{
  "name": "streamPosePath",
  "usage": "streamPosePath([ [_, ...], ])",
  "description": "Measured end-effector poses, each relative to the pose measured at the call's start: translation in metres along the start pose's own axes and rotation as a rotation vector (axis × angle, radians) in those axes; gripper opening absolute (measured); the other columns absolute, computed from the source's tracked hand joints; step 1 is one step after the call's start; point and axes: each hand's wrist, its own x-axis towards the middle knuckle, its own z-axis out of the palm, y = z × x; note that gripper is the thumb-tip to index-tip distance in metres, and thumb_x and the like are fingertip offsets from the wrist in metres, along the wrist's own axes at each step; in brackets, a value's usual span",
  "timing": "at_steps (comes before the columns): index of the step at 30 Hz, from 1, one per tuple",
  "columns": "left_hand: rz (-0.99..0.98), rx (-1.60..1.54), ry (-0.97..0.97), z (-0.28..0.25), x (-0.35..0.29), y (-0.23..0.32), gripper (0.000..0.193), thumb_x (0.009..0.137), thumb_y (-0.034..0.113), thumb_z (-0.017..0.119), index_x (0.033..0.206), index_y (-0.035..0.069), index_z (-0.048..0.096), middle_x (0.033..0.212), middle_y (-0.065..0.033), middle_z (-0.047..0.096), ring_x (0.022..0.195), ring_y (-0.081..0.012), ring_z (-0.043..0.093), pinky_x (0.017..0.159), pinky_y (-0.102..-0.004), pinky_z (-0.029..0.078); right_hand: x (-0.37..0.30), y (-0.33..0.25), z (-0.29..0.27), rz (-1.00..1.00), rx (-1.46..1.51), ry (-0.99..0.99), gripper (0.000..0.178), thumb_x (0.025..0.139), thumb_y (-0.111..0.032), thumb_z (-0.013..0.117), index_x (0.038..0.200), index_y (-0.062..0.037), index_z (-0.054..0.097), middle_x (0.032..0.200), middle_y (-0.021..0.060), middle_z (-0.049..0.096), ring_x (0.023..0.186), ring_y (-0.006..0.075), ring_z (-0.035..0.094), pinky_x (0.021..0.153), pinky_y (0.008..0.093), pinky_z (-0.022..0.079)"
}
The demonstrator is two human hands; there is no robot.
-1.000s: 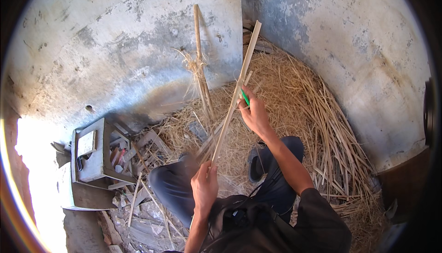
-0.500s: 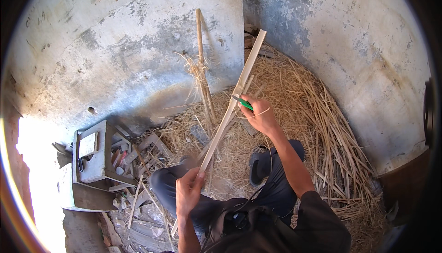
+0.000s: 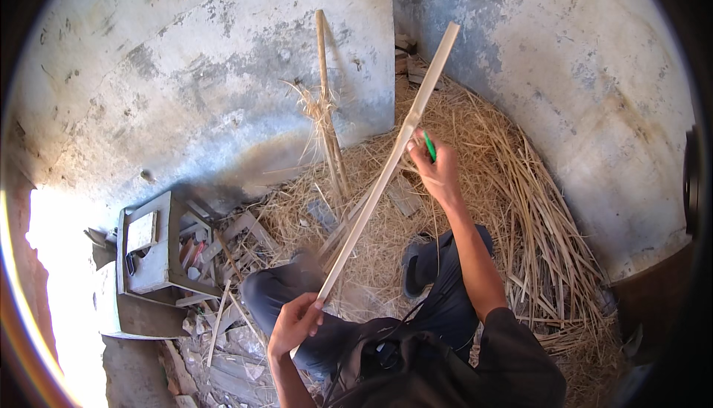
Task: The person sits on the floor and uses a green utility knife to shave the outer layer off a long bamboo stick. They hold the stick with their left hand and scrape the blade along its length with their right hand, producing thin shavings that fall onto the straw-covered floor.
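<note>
A long pale split-bamboo strip (image 3: 369, 204) slants from my lap up toward the far right, with a node partway along it. My left hand (image 3: 295, 323) is closed round its lower part, above my left thigh. Farther up, my right hand (image 3: 437, 172) is closed on a small green-handled knife (image 3: 429, 147), held upright. The knife's blade cannot be made out now. The right fingertips are at the strip's right edge, just below the node; whether they also press on it I cannot tell.
Shavings (image 3: 475, 141) and thin split strips (image 3: 546, 237) heap up along the right. A wooden post (image 3: 321, 55) with fibres caught on it stands against the wall (image 3: 223, 59). A worn wooden stool-like frame (image 3: 152, 241) lies at the left among scraps. My bent legs flank the work.
The strip has shifted up and to the right. My right hand has moved the same way, turning the knife from lying across the strip to upright. My left hand has dropped slightly down and left.
</note>
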Motion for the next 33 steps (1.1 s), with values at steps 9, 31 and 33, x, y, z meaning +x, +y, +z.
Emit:
streamPosePath([
  [9,0.133,-0.043,0.167,0.036,0.023,-0.002,0.030,0.116,0.024,0.054,0.104,0.002,0.070,0.071,0.0080,0.046,0.061,-0.0022,0.037,0.053,-0.0245,0.031,-0.028,-0.022,0.024,-0.313,-0.120,0.164,0.066,0.103,-0.031,0.067,0.158,-0.0029,0.043,0.133,0.0217,0.054,0.113,0.0263,0.063,0.092,0.0453,0.059],
  [31,0.130,-0.430,0.084,0.063,0.046,0.047,0.036,0.118,0.037,0.043,0.100,0.008,0.055,0.065,0.0096,0.032,0.049,-0.0014,0.027,0.045,-0.0223,0.022,-0.081,-0.046,0.060,-0.641,-0.140,-0.277,0.025,0.094,-0.028,0.081,0.105,-0.0059,0.076,0.084,0.0046,0.074,0.065,0.0206,0.072,0.055,0.0332,0.054],
  [33,0.120,-0.429,0.082,0.064,0.045,0.047,0.036,0.118,0.037,0.044,0.099,0.009,0.054,0.065,0.0099,0.033,0.050,-0.0014,0.028,0.045,-0.0226,0.021,-0.080,-0.046,0.059,-0.663,-0.168,-0.260,0.025,0.094,-0.029,0.081,0.106,-0.0065,0.077,0.082,0.0037,0.073,0.063,0.0197,0.071,0.054,0.0330,0.054],
])
